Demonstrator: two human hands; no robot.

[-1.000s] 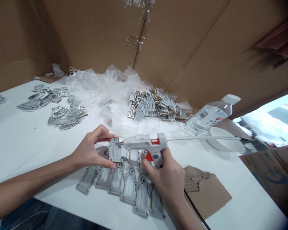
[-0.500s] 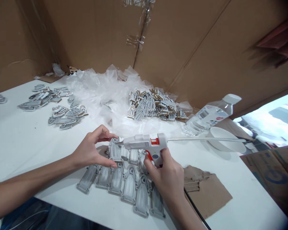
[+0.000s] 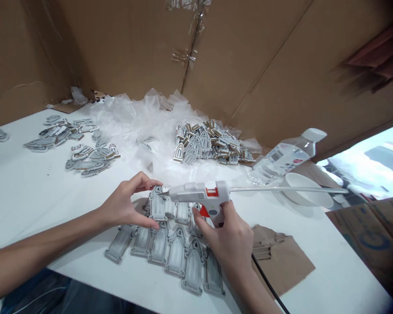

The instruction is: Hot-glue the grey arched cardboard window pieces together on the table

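My right hand (image 3: 232, 233) is wrapped round the handle of a white hot glue gun (image 3: 196, 192) with a red trigger. A long clear glue stick (image 3: 291, 189) sticks out of its back. The gun's nozzle points left and meets the upper right edge of a grey arched window-shaped piece (image 3: 157, 206). That piece is pinched between the thumb and fingers of my left hand (image 3: 127, 203). Below and beside it, several similar arched pieces (image 3: 176, 257) lie in rows on the white table (image 3: 85, 270), partly covered by my right hand.
Loose arched pieces form a heap (image 3: 212, 141) at the back and piles (image 3: 91, 161) on the left. Crumpled plastic bags (image 3: 134, 122) lie between them. A plastic bottle (image 3: 284, 159), a white bowl (image 3: 308, 198), torn cardboard (image 3: 284, 261) and a black cord (image 3: 265, 277) are on the right.
The glue stick's far end reaches a little farther right. My right fingers have shifted slightly on the trigger. Both hands otherwise keep their places, with the nozzle still at the piece.
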